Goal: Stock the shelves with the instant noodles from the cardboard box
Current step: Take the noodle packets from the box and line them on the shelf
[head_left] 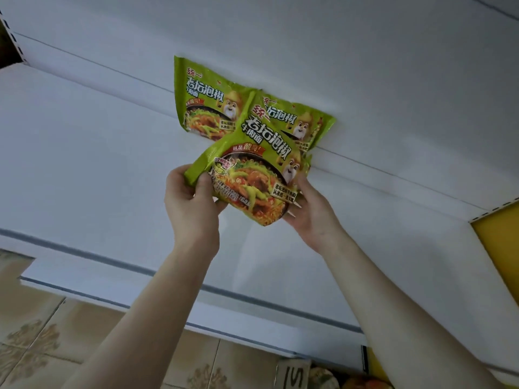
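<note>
Both hands hold one green noodle packet (pixel 247 175) over the white shelf (pixel 84 164): left hand (pixel 191 200) fingers pinching its corner, right hand (pixel 311 209) fingers curled beneath, two packets (pixel 207 102) behind.

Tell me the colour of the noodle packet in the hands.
Lime green noodle packet, best seen in the head view.

Both hands are up on a green noodle packet (pixel 252 175): the left hand (pixel 191 203) pinches its left corner and the right hand (pixel 311 209) cradles its lower right edge. It overlaps a second packet (pixel 202 102) and a third packet (pixel 304 122), both leaning against the back of the white shelf (pixel 84 164). The tiled floor (pixel 42 332) shows below.
</note>
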Motion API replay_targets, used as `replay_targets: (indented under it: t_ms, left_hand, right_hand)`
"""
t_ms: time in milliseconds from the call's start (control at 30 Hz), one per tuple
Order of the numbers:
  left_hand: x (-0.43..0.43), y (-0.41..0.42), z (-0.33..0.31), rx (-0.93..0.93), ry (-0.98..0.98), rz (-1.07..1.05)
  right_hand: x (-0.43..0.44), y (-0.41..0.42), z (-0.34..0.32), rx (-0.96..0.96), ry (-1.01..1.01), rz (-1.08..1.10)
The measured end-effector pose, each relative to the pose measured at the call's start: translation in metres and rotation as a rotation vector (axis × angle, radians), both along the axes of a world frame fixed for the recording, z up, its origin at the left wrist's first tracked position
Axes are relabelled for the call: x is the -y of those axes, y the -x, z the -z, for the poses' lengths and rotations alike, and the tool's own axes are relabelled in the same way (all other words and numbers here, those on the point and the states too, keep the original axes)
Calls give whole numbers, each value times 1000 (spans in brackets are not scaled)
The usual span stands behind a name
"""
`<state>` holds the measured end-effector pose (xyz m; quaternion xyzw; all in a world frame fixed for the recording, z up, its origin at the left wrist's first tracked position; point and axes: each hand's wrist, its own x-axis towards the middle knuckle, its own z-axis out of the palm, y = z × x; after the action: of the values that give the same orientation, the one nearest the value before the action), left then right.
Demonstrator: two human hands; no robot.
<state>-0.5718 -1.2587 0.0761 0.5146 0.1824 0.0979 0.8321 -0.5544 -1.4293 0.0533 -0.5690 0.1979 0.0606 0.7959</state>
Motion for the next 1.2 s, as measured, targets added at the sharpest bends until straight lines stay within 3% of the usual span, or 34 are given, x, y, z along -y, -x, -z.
replay_targets:
  t_ms: [133,200,433,500,567,733,1000,1200]
  left_hand:
    - [25,5,14,-18,-76,49]
    - [38,6,26,-17,-219,82]
    - [89,24,68,28,-1109,425]
    - [101,25,77,-12,-1406,517]
    - [112,24,82,-69,-1573,586]
    - [123,24,92,-77,-1729,629]
    - [122,25,97,-58,-1758,563]
    - [122,26,97,-55,-1763,553]
  right_hand:
    - [21,10,5,51,64,99]
    - [39,14,9,59,112,142]
    - [114,9,16,126,311,336]
    - [133,-1,18,141,386,417]
    - [148,-12,20,146,436,460]
    - [168,-35,15,178,538,534]
    - [163,-75,17,243,663,567]
    - [166,-82,24,199,890,507]
